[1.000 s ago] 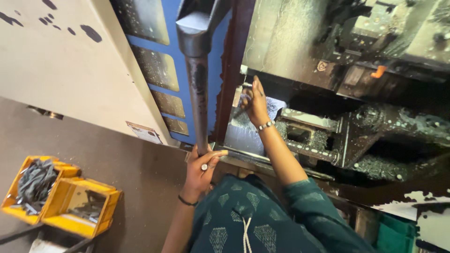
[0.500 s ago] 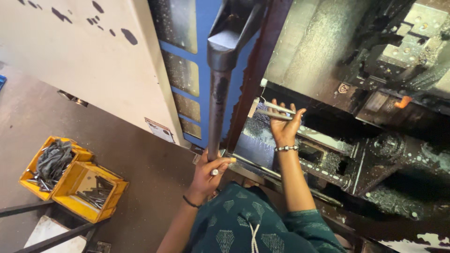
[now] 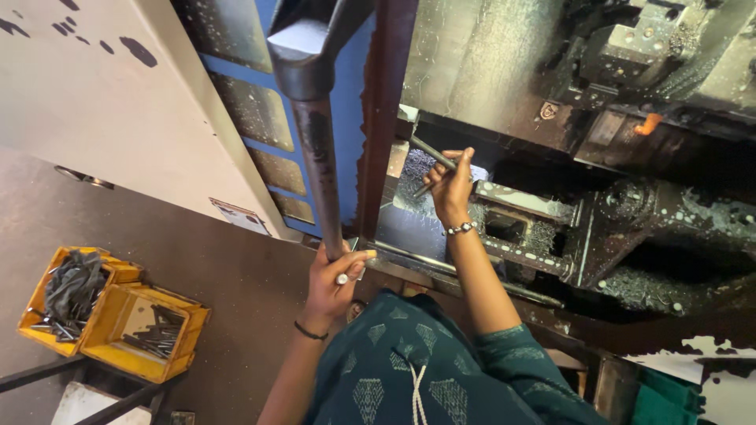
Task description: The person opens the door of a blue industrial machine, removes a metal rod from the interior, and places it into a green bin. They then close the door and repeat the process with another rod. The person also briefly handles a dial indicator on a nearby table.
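My left hand (image 3: pixel 335 275) grips the lower end of a long dark door handle bar (image 3: pixel 319 157) on the blue machine door (image 3: pixel 260 118). My right hand (image 3: pixel 450 185) reaches into the open machine and is closed on a thin grey metal rod (image 3: pixel 431 153), with a second rod end showing below the fingers. A beaded bracelet sits on that wrist. Under the hand lies a bed of metal chips (image 3: pixel 417 177) and a grimy tool block (image 3: pixel 520 228).
Two yellow bins (image 3: pixel 118 315) with dark rods and a rag stand on a frame at lower left. The machine's oily interior (image 3: pixel 646 197) fills the right. A cream cabinet panel (image 3: pixel 87 94) is at upper left, and a green crate (image 3: pixel 661 397) at lower right.
My right hand has tilted the rods from level to slanting and drawn slightly back toward the door. The view shifted a little. My left hand stays on the handle.
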